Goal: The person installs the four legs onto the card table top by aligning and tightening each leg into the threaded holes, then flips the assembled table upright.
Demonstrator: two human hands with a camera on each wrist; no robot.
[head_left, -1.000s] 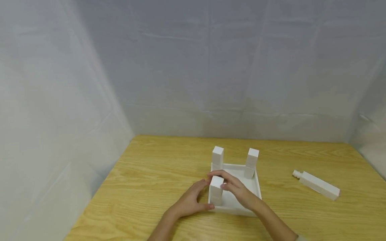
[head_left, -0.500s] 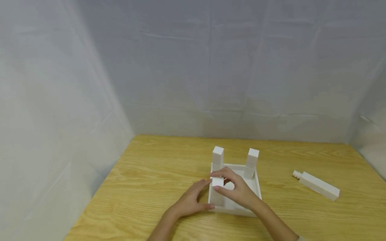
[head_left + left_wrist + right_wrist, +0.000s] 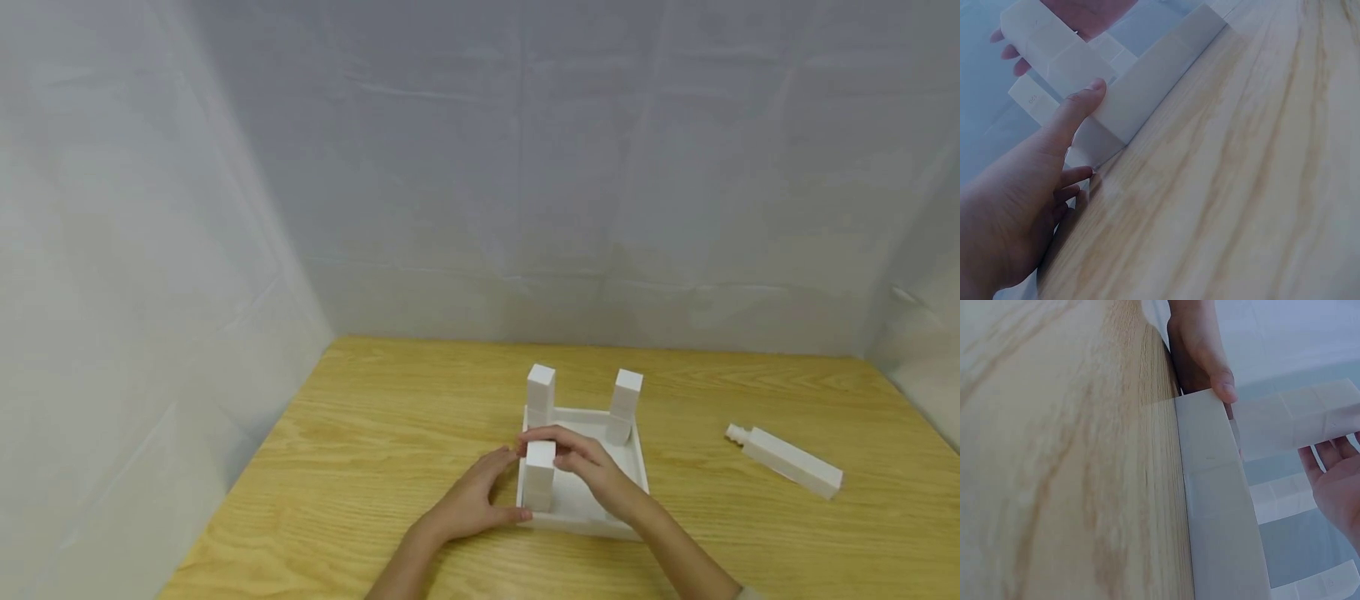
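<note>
Landmark: shallow square white tray [image 3: 636, 467] on the wooden counter [image 3: 375, 450].
Right hand [image 3: 592, 467]: fingers curled round the top of the white rectangular block [image 3: 538, 475], gripping it; the block stands upright in the tray's near-left corner.
Left hand [image 3: 472, 500]: fingers straight, pressed flat against the tray's left wall, apparently to steady the tray.
Other uprights: two matching white blocks [image 3: 541, 393] [image 3: 624, 405] stand at the tray's far corners.
Loose part: long white bar with a stepped end [image 3: 787, 460] lies well right of the tray.
</note>
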